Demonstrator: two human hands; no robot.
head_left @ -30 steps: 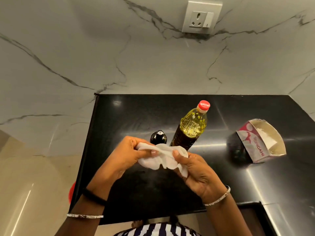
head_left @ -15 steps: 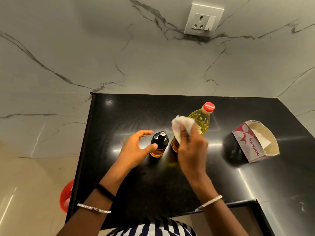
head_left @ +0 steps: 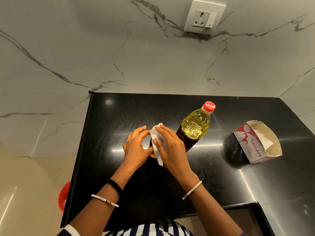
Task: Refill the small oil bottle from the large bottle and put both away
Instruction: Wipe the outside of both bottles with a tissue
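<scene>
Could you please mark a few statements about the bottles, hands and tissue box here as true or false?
1. The large bottle has its red cap on. True.
2. The tissue box sits left of the large bottle. False: it sits to its right.
3. The right hand holds a white tissue against the small bottle. True.
4. The left hand holds nothing. False: it grips the small bottle.

This is a home kitchen. A polished black stone countertop [head_left: 170, 113] meets a marble-veined wall [head_left: 119, 57] fitted with a socket and switch plate [head_left: 204, 16], and a large bottle [head_left: 196, 128] of yellow cooking oil stands near an opened tissue box [head_left: 247, 143].
</scene>
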